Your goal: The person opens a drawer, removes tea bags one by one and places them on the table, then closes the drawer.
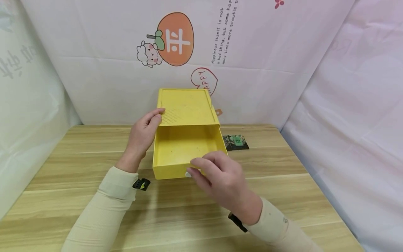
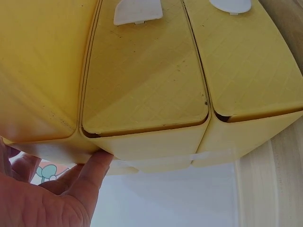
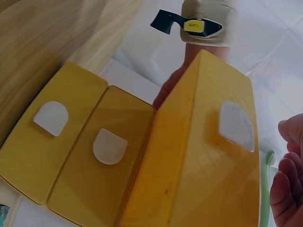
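Note:
A yellow drawer unit (image 1: pixel 187 105) stands on the table with its top drawer (image 1: pixel 174 172) pulled out toward me. Two lower drawers (image 2: pixel 147 80) stay closed below it, each with a white tab handle. My left hand (image 1: pixel 143 133) holds the unit at its upper left edge, fingers at the top and side. Just over the open drawer's front is my right hand (image 1: pixel 225 180), its fingers loosely bent. In the right wrist view, these fingers (image 3: pixel 289 175) are apart from the drawer's white tab handle (image 3: pixel 236 125).
To the right of the unit, a dark flat item with green print (image 1: pixel 237 141) lies on the wooden table (image 1: pixel 78 203). A printed white cloth (image 1: pixel 110 80) hangs behind, and white cloth walls close off both sides.

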`<state>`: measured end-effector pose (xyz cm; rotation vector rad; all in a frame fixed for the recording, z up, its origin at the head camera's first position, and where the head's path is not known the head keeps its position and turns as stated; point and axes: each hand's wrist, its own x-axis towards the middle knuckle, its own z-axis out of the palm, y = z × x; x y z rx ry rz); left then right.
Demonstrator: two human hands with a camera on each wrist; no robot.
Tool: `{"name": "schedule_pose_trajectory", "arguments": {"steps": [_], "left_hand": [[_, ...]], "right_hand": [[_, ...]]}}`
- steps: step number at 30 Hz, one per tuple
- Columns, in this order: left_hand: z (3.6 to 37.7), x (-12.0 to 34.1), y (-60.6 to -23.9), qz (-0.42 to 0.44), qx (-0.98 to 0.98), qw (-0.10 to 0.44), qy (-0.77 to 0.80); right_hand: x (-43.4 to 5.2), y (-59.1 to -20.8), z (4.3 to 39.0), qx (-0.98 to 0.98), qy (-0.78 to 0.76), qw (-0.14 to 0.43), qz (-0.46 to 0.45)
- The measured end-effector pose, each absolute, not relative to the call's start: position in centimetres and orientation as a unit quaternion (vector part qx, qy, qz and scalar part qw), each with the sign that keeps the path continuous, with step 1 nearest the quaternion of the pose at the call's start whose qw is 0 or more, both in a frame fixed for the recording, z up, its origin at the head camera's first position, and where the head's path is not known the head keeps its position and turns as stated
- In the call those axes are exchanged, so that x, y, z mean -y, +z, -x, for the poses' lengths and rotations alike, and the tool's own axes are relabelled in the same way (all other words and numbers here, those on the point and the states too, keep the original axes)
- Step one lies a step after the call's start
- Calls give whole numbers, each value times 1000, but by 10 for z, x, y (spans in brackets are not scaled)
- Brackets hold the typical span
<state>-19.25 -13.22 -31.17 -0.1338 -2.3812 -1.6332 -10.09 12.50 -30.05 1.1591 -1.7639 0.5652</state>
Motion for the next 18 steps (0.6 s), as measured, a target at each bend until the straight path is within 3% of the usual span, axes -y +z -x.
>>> {"name": "schedule_pose_trajectory", "arguments": {"steps": [6,13,18], "left_hand": [[194,132,-312,50,817,126,-560],[194,133,-312,53,817,126,-560],[193,132,-313,55,817,127,-560]], "right_hand": [[-121,-310,106,690,204,491,-490],[-121,-318,105,712,175,474,-489],[-120,-322,103,697,144,516,-477]]}}
